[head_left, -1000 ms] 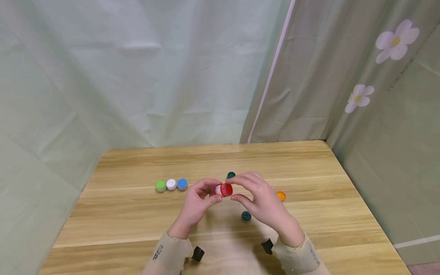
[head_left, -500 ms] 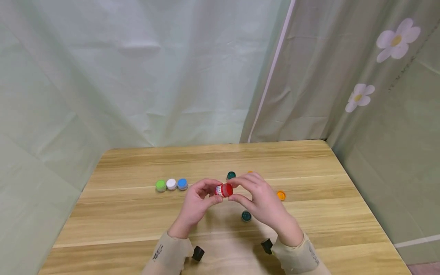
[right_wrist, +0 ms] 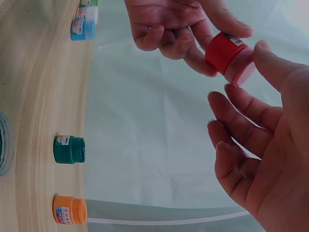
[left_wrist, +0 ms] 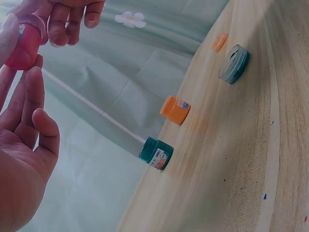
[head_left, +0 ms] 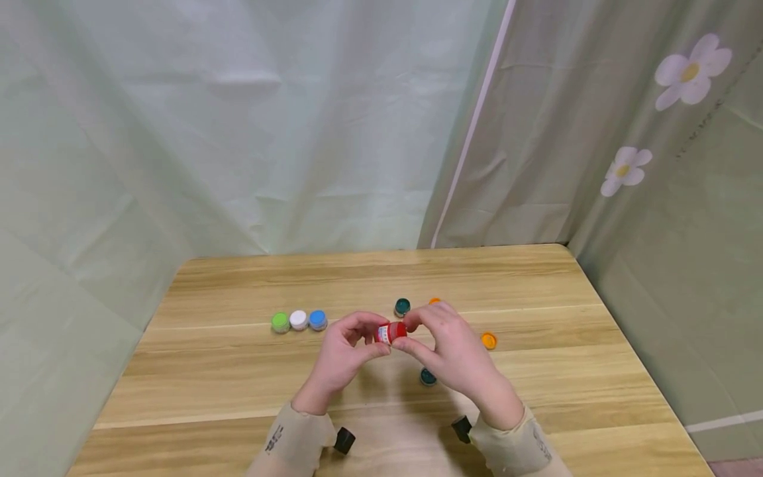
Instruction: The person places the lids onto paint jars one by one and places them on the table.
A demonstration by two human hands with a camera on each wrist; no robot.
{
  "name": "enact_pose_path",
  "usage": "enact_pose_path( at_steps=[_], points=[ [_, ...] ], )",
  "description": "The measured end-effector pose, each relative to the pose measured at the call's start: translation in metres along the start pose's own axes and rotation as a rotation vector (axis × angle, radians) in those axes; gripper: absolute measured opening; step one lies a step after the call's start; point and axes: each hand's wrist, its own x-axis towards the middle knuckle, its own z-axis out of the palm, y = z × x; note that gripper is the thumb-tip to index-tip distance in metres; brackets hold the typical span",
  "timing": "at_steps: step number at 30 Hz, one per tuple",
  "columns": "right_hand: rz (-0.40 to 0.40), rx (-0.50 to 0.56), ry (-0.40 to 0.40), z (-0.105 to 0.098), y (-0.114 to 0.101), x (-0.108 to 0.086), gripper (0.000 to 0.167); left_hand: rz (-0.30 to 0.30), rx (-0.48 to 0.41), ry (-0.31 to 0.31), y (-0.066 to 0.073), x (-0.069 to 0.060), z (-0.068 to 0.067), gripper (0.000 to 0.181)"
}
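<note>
Above the middle of the table, my left hand (head_left: 341, 358) grips a small red paint jar (right_wrist: 223, 50) by its base end, thumb on one side and fingers on the other. The jar lies tilted on its side, its lid (right_wrist: 240, 67) facing right. Thumb and forefinger of my right hand (head_left: 461, 351) pinch that lid, the other fingers loosely curled. Beneath the hands sits a dark green lid (left_wrist: 235, 64). Just behind them stand a lidless dark green paint jar (head_left: 402, 307) and an orange paint jar (right_wrist: 70, 210), mostly hidden in the head view.
A light green-capped jar (head_left: 279, 322), a white-capped one (head_left: 299, 320) and a blue-capped one (head_left: 318, 320) stand in a row to the left. An orange lid (head_left: 489, 340) lies right of my right hand. Curtains (head_left: 334, 132) hang behind the wooden table (head_left: 208, 391).
My right fingers have closed in on the red jar's lid and bent more. The jar has turned slightly, showing more of its label. The left hand has barely moved.
</note>
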Motion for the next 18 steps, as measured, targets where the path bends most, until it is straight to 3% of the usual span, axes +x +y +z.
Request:
enact_pose_path(
  at_steps=[7, 11, 14, 18],
  points=[
    [0.012, -0.026, 0.002, 0.0026, -0.0002, -0.001, 0.027, 0.012, -0.001, -0.011, -0.0002, 0.0004, 0.0003, 0.029],
    [0.045, -0.01, -0.011, 0.0024, -0.0003, -0.0013, 0.026, -0.02, 0.0, 0.007, 0.0004, -0.0002, 0.0001, 0.029],
    [0.048, 0.007, -0.009, 0.001, -0.0005, -0.0017, 0.035, -0.042, -0.003, 0.025, 0.0005, -0.0003, -0.0003, 0.029],
    [-0.016, 0.017, 0.008, -0.0006, -0.0005, -0.0012, 0.049, -0.032, -0.008, 0.036, 0.0013, 0.0005, -0.0001, 0.029]
  ],
)
